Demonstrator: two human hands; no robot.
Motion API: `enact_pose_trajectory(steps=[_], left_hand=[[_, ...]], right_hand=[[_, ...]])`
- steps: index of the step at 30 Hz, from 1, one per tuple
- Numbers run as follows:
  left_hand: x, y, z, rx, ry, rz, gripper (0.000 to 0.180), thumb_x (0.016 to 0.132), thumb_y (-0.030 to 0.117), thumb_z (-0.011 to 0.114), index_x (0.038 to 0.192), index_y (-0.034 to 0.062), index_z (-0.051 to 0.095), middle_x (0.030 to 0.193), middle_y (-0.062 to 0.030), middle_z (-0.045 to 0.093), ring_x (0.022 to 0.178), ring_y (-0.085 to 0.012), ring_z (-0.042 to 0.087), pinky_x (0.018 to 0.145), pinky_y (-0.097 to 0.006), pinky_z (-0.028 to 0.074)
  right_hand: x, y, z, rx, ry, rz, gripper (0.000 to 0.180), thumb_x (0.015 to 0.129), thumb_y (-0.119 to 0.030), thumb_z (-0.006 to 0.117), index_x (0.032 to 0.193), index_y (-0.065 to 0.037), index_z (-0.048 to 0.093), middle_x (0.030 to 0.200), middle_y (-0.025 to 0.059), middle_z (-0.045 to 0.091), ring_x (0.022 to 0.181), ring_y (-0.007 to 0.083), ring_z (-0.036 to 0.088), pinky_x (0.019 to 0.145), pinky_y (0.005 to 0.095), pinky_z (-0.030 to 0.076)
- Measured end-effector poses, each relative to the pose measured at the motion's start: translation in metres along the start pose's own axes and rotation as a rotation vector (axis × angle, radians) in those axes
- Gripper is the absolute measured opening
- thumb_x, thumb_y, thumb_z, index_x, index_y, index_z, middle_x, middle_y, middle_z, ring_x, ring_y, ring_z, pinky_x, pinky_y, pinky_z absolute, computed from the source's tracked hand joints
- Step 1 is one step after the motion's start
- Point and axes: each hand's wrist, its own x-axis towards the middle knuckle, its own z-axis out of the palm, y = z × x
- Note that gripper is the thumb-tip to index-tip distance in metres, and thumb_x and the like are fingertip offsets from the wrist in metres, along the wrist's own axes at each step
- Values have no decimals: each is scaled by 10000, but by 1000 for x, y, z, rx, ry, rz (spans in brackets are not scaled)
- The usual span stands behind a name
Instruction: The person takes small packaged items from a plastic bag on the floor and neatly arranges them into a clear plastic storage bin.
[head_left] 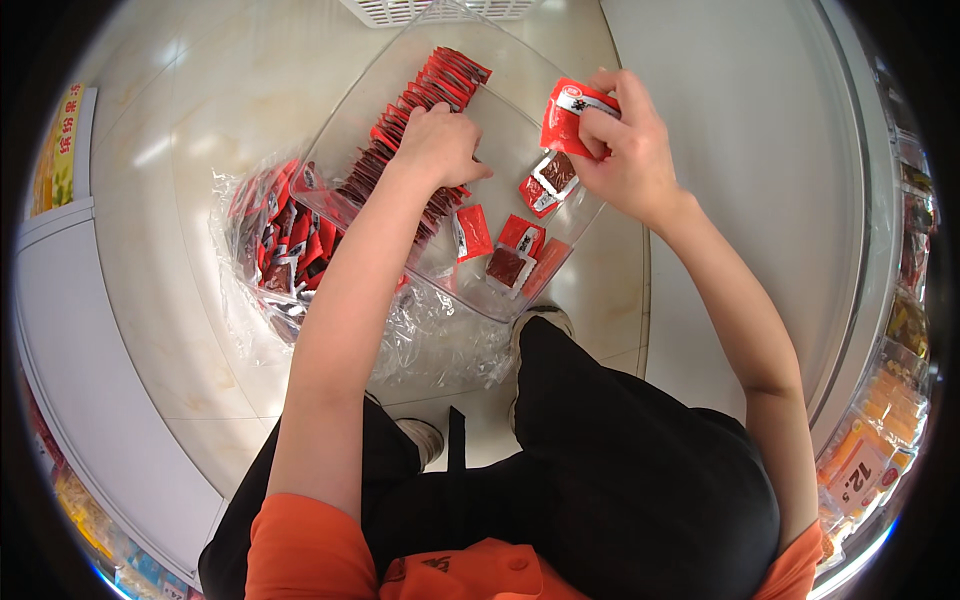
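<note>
A clear plastic bin [350, 107] lies tilted in front of me, with a tight row of red snack packets [447, 75] standing on edge along its left part. My left hand [437, 150] rests on this row, thumb stretched out to the right; its other fingertips are partly hidden among the packets. Above the bin's right side, my right hand [632, 150] pinches a red snack packet [562, 118] between thumb and fingers. Several loose packets [472, 232] lie flat in the bin, some showing a clear window with brown contents.
Left of the bin, an open clear plastic bag [235, 240] holds many more red packets. A white basket [440, 12] stands beyond it. Shelf units with packaged goods flank me, a grey panel [740, 200] on the right and a white ledge [90, 330] on the left.
</note>
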Motion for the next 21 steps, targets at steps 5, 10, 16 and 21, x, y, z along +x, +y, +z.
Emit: enact_pose_trajectory(steps=[5,10,16,21], left_hand=[[0,-2,5,-13,77,28,371,686,434,746,722,79,644,784,-36,641,934,-251,541,796,-405,427],[-1,-3,6,5,63,16,354,711,425,730,722,82,645,795,-36,641,940,-253,543,807,-407,424],[-1,-7,12,-20,98,30,324,735,404,711,717,87,646,796,-25,643,928,-255,548,815,-416,430],[3,-6,12,-40,91,38,293,745,375,703,718,86,654,798,-33,659,942,-257,558,822,-424,440]], right_hand=[[11,-13,-7,79,82,113,256,626,-8,751,835,-80,621,991,78,499,834,240,593,654,343,532],[21,-29,-7,90,225,20,320,718,7,713,1013,-96,644,1017,86,494,807,218,592,651,326,533],[20,-23,14,405,279,203,331,814,41,606,1125,-72,608,993,115,526,769,261,580,681,352,523],[-11,3,67,373,-94,451,232,795,27,646,1025,6,625,849,126,598,729,233,616,686,336,537]])
